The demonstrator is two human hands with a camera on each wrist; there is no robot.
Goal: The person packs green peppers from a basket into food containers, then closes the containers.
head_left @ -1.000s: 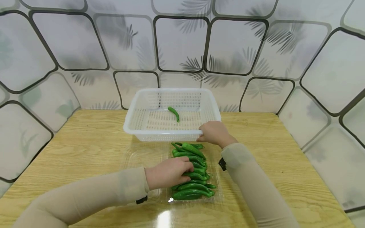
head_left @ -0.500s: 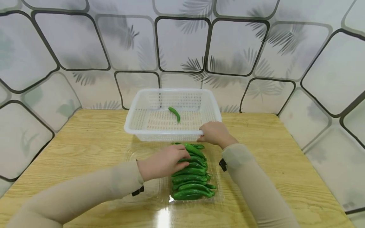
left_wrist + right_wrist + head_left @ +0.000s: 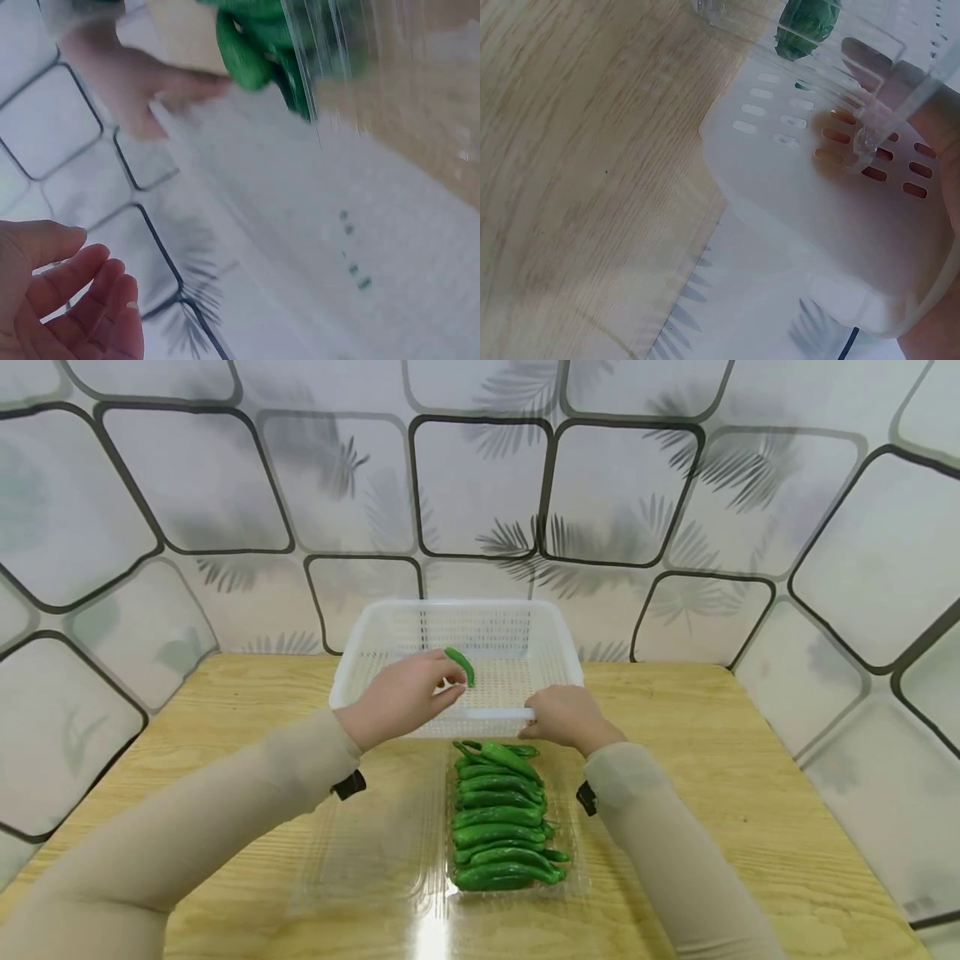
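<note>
A white perforated plastic basket (image 3: 543, 672) stands at the back of the table with one green pepper (image 3: 460, 666) inside. My right hand (image 3: 564, 717) grips its front right corner, the rim between thumb and fingers; in the right wrist view, fingers show through the slots. Over the basket's front left part hovers my left hand (image 3: 408, 693), beside the pepper in the head view. Its fingers (image 3: 75, 300) are loosely bent with nothing between them in the left wrist view. Several green peppers (image 3: 498, 817) lie stacked crosswise in a clear plastic box in front of the basket.
The box's clear lid (image 3: 375, 843) lies folded open on the left. Under everything is a wooden table (image 3: 690, 760). A patterned wall covering (image 3: 480, 485) rises behind it and along both sides.
My left hand has moved from over the boxed peppers, up and leftward, to above the basket. The right hand keeps its grip on the basket. The pepper in the basket lies as before.
</note>
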